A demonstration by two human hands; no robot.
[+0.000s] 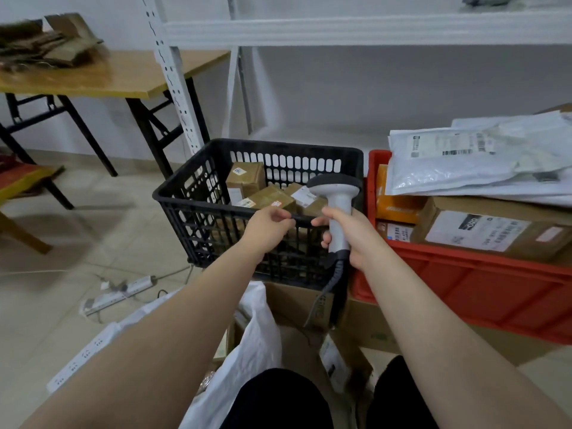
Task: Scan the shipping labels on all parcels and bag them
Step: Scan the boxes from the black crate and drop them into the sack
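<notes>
A black slotted crate (198, 199) stands ahead of me with several small brown cardboard parcels (247, 181) bearing white labels inside. My left hand (267, 227) grips the crate's near rim. My right hand (349, 233) holds a grey and white barcode scanner (335, 193) by its handle, head over the crate's right side; its dark cable (335, 283) hangs down. A white plastic bag (247, 351) lies open by my knees. To the right a red crate (483, 280) holds boxed parcels (495, 233) with white mailer bags (464, 162) piled on top.
Flattened cardboard boxes (297, 301) lie under and before the crates. White power strips (120, 294) and cables trail on the tiled floor at left. A wooden folding table (117, 75) stands back left, beside a white metal shelf upright (173, 75). A low stool (24, 187) sits far left.
</notes>
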